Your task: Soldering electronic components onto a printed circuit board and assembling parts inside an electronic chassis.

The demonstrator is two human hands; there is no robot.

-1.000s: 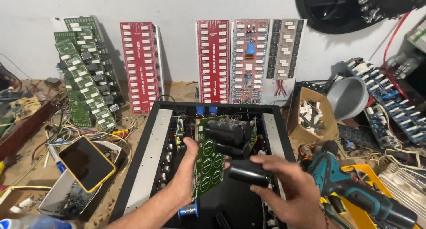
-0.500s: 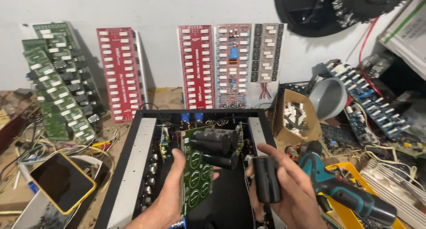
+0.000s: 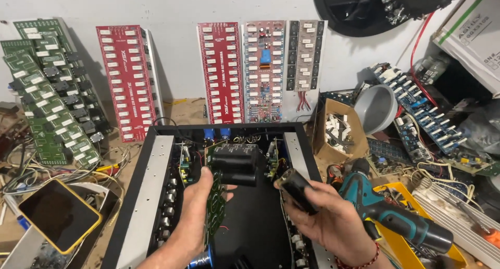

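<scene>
My left hand (image 3: 195,209) holds a green circuit board (image 3: 214,206) tilted on edge over an open black metal chassis (image 3: 133,196). Black cylindrical capacitors (image 3: 235,162) are mounted on the board's upper end. My right hand (image 3: 333,222) grips a single loose black cylindrical capacitor (image 3: 297,191), its end pointing up and left, just to the right of the board. Both hands hover above the chassis interior, whose black floor (image 3: 250,227) shows between them.
Red (image 3: 127,81) and green circuit boards (image 3: 49,92) lean against the back wall. A teal cordless drill (image 3: 396,219) lies right of the chassis on a yellow tray. A phone in a yellow case (image 3: 58,214) sits at left. A cardboard box (image 3: 338,131) and grey bowl (image 3: 375,108) stand at right.
My right hand turned the loose capacitor from lying across to pointing up-left and moved it rightward. The left hand raised the board more upright. My view shifted left and down.
</scene>
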